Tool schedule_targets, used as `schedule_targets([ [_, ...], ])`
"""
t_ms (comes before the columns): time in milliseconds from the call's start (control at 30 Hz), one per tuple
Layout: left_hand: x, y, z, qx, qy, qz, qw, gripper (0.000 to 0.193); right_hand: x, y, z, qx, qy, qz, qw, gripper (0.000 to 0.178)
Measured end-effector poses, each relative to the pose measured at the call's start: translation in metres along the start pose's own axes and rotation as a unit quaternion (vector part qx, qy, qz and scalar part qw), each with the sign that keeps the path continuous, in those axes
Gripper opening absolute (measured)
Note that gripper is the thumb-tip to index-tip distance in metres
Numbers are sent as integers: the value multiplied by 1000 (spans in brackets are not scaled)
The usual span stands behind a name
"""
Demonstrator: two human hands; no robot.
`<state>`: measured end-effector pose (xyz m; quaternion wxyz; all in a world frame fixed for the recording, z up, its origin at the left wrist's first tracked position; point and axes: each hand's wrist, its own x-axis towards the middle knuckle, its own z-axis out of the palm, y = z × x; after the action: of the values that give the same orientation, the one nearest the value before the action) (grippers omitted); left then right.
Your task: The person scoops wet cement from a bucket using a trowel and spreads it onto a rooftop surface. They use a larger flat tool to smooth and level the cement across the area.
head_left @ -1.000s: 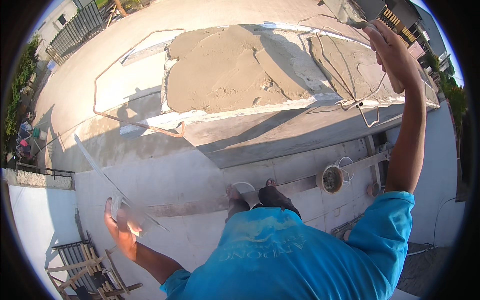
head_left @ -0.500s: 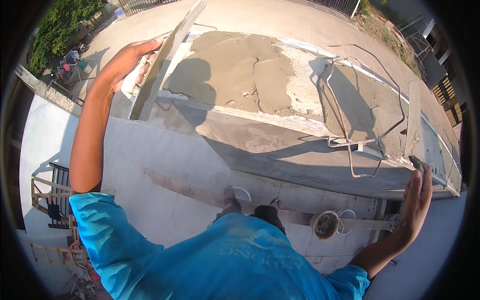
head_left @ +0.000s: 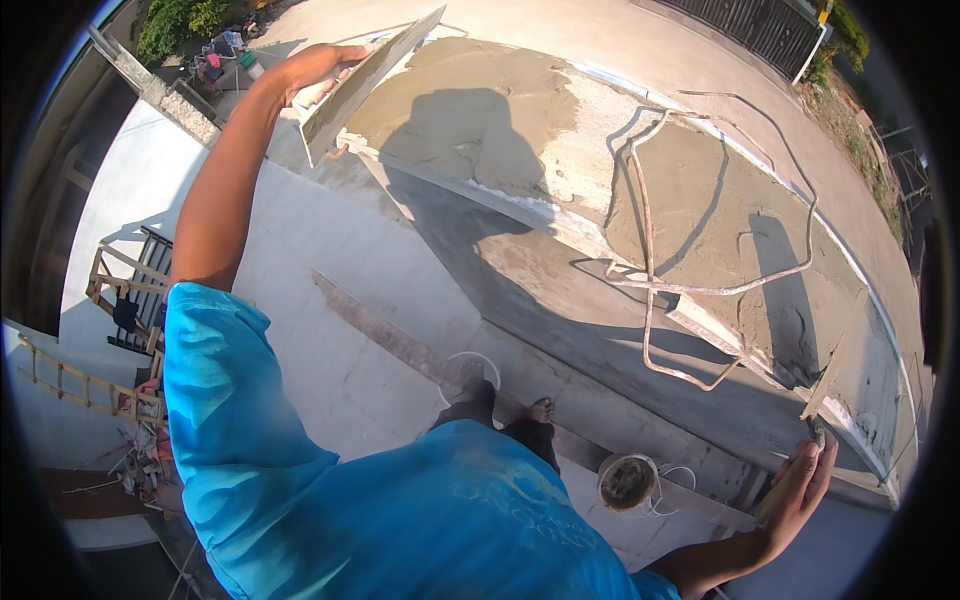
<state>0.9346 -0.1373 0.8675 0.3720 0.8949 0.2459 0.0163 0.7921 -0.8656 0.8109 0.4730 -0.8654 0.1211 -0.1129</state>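
Note:
My left hand [head_left: 325,72] is closed around the light handle of a long flat plastering float [head_left: 375,85], held tilted at the left end of the ledge. Grey wet mortar [head_left: 465,120] covers much of the ledge top, with a bare pale patch [head_left: 590,140] between two spread areas. My right hand [head_left: 800,482] grips the dark handle of a trowel [head_left: 835,355]. Its thin blade points up and away over the right end of the ledge; I cannot tell whether it touches the mortar. A bent wire-like metal rod [head_left: 648,215] loops above the ledge.
Below, my feet are near a narrow plank [head_left: 385,335], one beside a white round rim [head_left: 492,368]. A bucket [head_left: 603,484] with grey mortar stands right of my feet. Wooden frames [head_left: 100,390] lie low at the left. Beyond the ledge is a pale paved area [head_left: 560,25] and a dark gate [head_left: 735,40].
The view has turned, shifting the ledge and rod. The float is further up and right in the picture, and the trowel hand is lower. Both tools stay held.

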Motion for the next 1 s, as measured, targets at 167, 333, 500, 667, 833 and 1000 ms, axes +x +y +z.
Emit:
schedule_targets([
  [167, 5, 5, -7, 66, -23, 2, 998, 47, 6, 26, -2, 34, -21, -86, 996, 33],
  [333, -1, 16, -8, 38, -10, 15, 999, 49, -2, 23, 10, 73, 1, -70, 995, 34],
  [500, 0, 17, -7, 37, -65, -30, 997, 48, -10, 17, 15, 71, 21, -50, 996, 34],
  [667, -20, 33, 11, 30, -65, -20, 997, 44, -16, 18, 12, 78, 2, -51, 996, 34],
  [833, -33, 51, 29, 22, -66, -17, 997, 42, -22, 29, 11, 85, 18, -40, 995, 35],
  [1000, -35, 56, 39, 15, -77, -11, 997, 53, -22, 38, 9, 96, 34, -30, 994, 35],
])
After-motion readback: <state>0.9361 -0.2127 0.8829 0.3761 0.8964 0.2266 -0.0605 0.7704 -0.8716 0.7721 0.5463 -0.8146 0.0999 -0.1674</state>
